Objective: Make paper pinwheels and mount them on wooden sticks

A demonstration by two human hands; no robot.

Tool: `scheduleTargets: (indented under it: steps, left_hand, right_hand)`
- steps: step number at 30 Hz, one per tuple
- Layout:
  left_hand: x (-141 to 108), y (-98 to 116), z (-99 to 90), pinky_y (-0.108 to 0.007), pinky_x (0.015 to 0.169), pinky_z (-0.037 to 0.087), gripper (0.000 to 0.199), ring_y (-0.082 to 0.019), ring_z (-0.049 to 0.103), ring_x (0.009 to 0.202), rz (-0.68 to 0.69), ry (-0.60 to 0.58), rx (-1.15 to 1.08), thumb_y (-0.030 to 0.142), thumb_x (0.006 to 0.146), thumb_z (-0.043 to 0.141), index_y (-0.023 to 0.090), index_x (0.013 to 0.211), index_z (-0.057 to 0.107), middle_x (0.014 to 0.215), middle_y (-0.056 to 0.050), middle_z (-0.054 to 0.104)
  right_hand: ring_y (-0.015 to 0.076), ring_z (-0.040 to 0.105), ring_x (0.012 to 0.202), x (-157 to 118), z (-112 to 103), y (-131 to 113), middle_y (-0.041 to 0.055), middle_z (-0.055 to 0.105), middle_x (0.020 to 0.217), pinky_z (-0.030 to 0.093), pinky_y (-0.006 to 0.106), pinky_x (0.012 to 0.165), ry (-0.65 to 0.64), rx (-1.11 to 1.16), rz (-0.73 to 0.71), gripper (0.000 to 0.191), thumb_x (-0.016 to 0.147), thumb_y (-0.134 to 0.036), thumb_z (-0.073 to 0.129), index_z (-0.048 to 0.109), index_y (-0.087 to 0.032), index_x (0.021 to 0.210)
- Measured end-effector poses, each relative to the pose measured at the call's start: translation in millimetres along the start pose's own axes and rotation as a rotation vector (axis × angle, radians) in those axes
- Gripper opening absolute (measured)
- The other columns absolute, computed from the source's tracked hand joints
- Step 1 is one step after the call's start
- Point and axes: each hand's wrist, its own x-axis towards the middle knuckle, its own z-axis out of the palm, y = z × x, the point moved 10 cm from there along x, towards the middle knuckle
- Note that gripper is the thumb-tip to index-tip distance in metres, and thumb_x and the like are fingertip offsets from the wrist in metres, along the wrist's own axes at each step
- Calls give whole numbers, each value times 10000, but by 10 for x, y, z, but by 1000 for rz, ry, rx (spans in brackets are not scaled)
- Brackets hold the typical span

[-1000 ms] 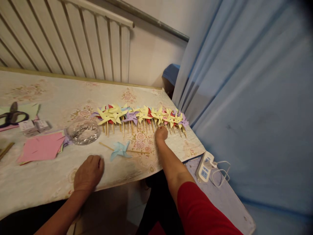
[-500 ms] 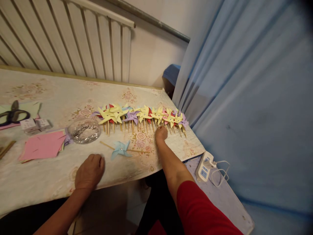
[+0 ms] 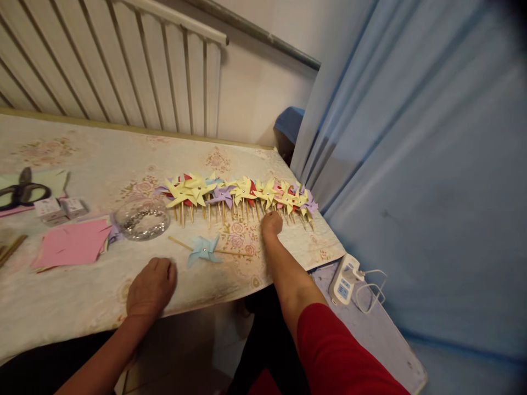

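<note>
My left hand (image 3: 151, 288) rests as a loose fist at the table's near edge, with nothing visible in it. A light blue paper pinwheel (image 3: 201, 251) lies flat ahead of it, to the right; a thin wooden stick (image 3: 235, 253) shows on its right side and another piece on its left. My right hand (image 3: 272, 224) is closed at the lower ends of the sticks in a row of pinwheels (image 3: 244, 192) in yellow, purple, red and pink. Its fingers are turned away from me, so whether they grip a stick is hidden.
Left of the row are a clear round dish (image 3: 142, 220) of small shiny pieces, pink paper squares (image 3: 73, 241), small boxes (image 3: 57, 210) and black-handled scissors (image 3: 25, 192). A power strip (image 3: 345, 280) sits on a lower surface at right, beside a blue curtain (image 3: 432, 181).
</note>
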Motion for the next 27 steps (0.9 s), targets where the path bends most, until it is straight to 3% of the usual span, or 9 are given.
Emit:
scheduleTargets:
  steps: [8,15,17,22,27]
  left_hand:
    - [1,5,-1,-351,701,369,350,-218,592,814,-5,-12,0,322,1002,317,194,804,576,870,-83,610]
    - [3,2,-7,-352,683,371,366,-221,587,796,-19,-27,-17,320,1001,317,179,828,607,884,-94,615]
    - [3,9,-18,-355,684,376,368,-225,586,798,-14,-23,-22,312,998,320,174,828,615,887,-100,615]
    - [-1,12,-42,-358,696,385,383,-235,591,816,-15,-8,-9,304,1002,306,165,843,626,886,-106,610]
    - [-3,14,-41,-356,703,390,390,-239,602,841,-19,-18,1,307,1003,293,158,877,631,905,-108,609]
  right_hand:
    - [248,623,785,-8,31,-9,117,683,833,424,318,658,-16,22,-25,209,872,-180,498,706,-192,850]
    - [254,621,817,-61,-48,42,120,697,889,419,319,680,-15,67,-48,255,859,-204,489,685,-181,1020]
    - [239,618,803,-124,-68,46,110,701,866,419,308,690,-49,82,-90,256,860,-195,473,690,-177,994]
    - [168,597,712,-591,-13,-46,8,680,703,419,249,680,-286,133,-351,156,815,-203,565,695,-210,729]
    - [157,597,767,-1194,-68,-53,7,686,753,422,245,751,-430,138,-570,91,779,-179,672,698,-204,695]
